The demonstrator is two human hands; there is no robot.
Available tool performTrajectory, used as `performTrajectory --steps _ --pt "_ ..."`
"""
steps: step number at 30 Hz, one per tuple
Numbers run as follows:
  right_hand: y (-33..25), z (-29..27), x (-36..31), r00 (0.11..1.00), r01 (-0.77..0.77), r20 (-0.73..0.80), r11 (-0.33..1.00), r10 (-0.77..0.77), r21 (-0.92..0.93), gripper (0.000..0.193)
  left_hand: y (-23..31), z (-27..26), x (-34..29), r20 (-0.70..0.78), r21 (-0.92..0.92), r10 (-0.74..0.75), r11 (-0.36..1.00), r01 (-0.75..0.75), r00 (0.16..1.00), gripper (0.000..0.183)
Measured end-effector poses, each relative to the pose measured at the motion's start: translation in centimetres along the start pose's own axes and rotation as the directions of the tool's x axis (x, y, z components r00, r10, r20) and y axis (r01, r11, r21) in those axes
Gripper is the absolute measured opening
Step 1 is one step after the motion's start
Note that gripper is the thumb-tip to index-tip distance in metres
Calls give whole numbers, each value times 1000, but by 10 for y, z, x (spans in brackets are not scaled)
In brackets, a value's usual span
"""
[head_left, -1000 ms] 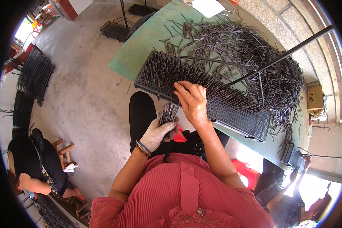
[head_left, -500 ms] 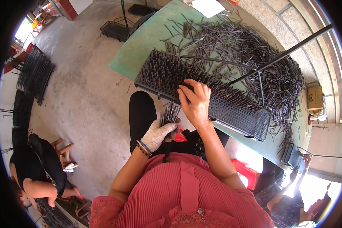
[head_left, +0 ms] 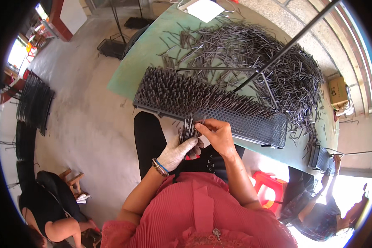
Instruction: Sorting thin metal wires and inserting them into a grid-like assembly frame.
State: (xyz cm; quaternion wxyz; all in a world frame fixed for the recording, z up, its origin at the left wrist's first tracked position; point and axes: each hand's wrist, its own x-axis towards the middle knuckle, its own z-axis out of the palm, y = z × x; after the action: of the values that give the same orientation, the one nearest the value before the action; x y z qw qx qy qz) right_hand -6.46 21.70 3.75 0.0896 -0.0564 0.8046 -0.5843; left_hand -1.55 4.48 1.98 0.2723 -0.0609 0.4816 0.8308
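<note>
My left hand, in a pale knit glove with darker fingertips, is closed round a bundle of thin dark sticks that stand up out of the fist. At the bundle's right side my bare right hand pinches with thumb and fingertips at a stick. Just beyond both hands lies a long black perforated tray with a metal rod handle. Many dark sticks stand upright in its holes, densest at the left; holes show bare along the near edge and right end.
A large heap of loose sticks covers the green table. A white object with a cable and a cardboard box are farther off. People sit at lower left and lower right. A red stool stands right of me; stacked black racks stand left.
My right hand has come back from the sticks in the tray to the bundle in my left hand. The view has shifted slightly, and the tray appears lower and farther left.
</note>
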Motion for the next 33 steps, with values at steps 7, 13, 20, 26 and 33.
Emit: performTrajectory --steps 7,13,20,26,33 --pt "13 -27 -4 986 -84 -129 980 107 178 21 -4 21 15 -14 -20 -62 998 62 998 32" --pt "20 -46 -3 988 -69 -110 949 108 308 20 4 34 21 23 174 -34 984 30 999 35" --pt "16 -65 9 861 224 -503 944 -75 242 12 -3 44 23 -27 19 -149 989 150 988 29" --pt "20 -53 35 805 264 -500 947 -320 -182 19 -11 49 35 -121 -138 -220 969 203 968 30" --pt "16 -50 32 729 217 -607 948 -317 -234 19 -11 43 34 -97 -159 -197 971 181 976 28"
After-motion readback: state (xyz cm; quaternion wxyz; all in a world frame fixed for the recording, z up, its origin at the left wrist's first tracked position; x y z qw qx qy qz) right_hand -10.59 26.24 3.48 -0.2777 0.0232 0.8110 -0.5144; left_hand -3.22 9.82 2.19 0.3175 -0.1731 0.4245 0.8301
